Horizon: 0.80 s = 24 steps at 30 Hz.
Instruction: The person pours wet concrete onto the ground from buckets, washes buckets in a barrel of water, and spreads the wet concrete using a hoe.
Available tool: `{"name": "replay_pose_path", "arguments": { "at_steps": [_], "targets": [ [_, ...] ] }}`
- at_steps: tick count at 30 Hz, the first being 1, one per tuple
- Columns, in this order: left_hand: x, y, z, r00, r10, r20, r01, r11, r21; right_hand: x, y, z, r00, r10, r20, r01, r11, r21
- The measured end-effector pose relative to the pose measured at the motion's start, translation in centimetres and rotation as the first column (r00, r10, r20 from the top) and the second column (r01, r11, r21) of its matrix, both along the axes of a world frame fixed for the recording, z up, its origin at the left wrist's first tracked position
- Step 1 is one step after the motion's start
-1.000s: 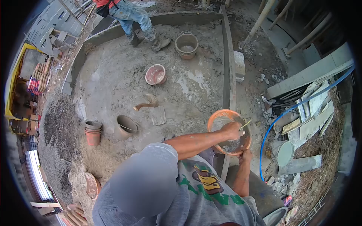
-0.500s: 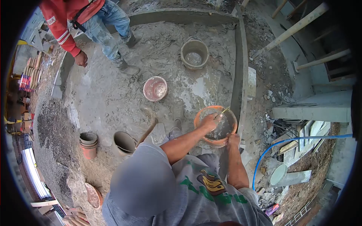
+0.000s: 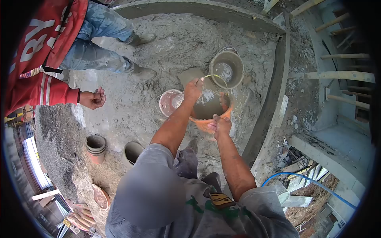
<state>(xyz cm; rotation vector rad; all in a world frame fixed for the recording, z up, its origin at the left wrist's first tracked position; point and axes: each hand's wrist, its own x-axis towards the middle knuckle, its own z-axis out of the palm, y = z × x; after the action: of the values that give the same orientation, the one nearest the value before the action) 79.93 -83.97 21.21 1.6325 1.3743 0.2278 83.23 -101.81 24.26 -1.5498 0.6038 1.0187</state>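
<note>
An orange bucket [image 3: 210, 123] is tilted in front of me, and grey wet material runs out past its far rim onto the ground. My left hand [image 3: 193, 90] is closed on its thin yellowish handle [image 3: 216, 75]. Lower on the near side, my right hand [image 3: 220, 125] grips the bucket's wall. Just left of the orange bucket stands a reddish bucket [image 3: 170, 102], partly hidden by my forearm. A larger grey bucket [image 3: 227, 69] is upright beyond it.
A person in a red jacket [image 3: 59, 35] stands at the left, one hand [image 3: 93, 98] hanging open. Stacked buckets [image 3: 96, 148] and a dark bucket [image 3: 133, 152] are lower left. A concrete edge wall [image 3: 274, 99] runs along the right, with a blue hose [image 3: 309, 180] beyond.
The orange bucket has moved left from beside the wall and tipped, its contents flowing out. My left hand has lifted its handle. The person in red has come closer.
</note>
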Motion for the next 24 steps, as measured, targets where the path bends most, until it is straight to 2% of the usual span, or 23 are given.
{"name": "replay_pose_path", "arguments": {
  "at_steps": [3, 5, 7, 9, 11, 14, 17, 21, 22, 24],
  "targets": [
    [0.4, 0.6, 2.3, 0.994, -0.015, 0.108, 0.028, 0.992, -0.122, 0.3, 0.8, 1.2, 1.0, -0.001, -0.027, 0.001, 1.0, 0.019],
    [0.8, -0.9, 4.5, 0.988, -0.117, 0.098, 0.14, 0.95, -0.28, 1.1, -0.6, 0.6, 0.999, 0.015, -0.046, -0.014, 1.0, 0.005],
    [0.6, -5.0, 6.4, 0.939, -0.338, 0.06, 0.343, 0.921, -0.183, 2.1, -3.4, -0.2, 0.996, 0.044, -0.08, -0.046, 0.999, -0.023],
    [-0.2, -10.0, 8.8, 0.872, -0.489, 0.031, 0.49, 0.869, -0.07, 2.6, -6.8, -0.8, 0.986, 0.109, -0.126, -0.116, 0.992, -0.056],
    [-1.7, -14.9, 7.8, 0.786, -0.618, 0.007, 0.612, 0.78, 0.128, 2.7, -10.3, -1.0, 0.969, 0.179, -0.172, -0.195, 0.977, -0.082],
    [-2.8, -17.6, 10.9, 0.768, -0.623, 0.149, 0.635, 0.771, -0.052, 2.3, -16.4, -1.8, 0.967, 0.187, -0.175, -0.203, 0.976, -0.075],
    [-2.4, -19.5, 11.5, 0.788, -0.586, 0.189, 0.597, 0.803, -0.001, 1.1, -21.2, -0.8, 0.98, 0.149, -0.134, -0.163, 0.982, -0.1],
    [-1.3, -23.8, 12.4, 0.705, -0.696, 0.133, 0.708, 0.701, -0.085, -0.9, -27.5, 1.3, 0.996, 0.026, -0.082, -0.025, 1.0, 0.011],
    [-1.4, -26.0, 12.3, 0.682, -0.713, 0.163, 0.721, 0.693, 0.013, -1.3, -29.0, 2.0, 0.999, 0.001, -0.051, -0.001, 1.0, 0.0],
    [-2.4, -31.1, 12.1, 0.655, -0.74, 0.152, 0.74, 0.669, 0.071, -2.5, -32.5, 3.3, 0.999, -0.04, -0.007, 0.04, 0.999, -0.019]
  ]
}}
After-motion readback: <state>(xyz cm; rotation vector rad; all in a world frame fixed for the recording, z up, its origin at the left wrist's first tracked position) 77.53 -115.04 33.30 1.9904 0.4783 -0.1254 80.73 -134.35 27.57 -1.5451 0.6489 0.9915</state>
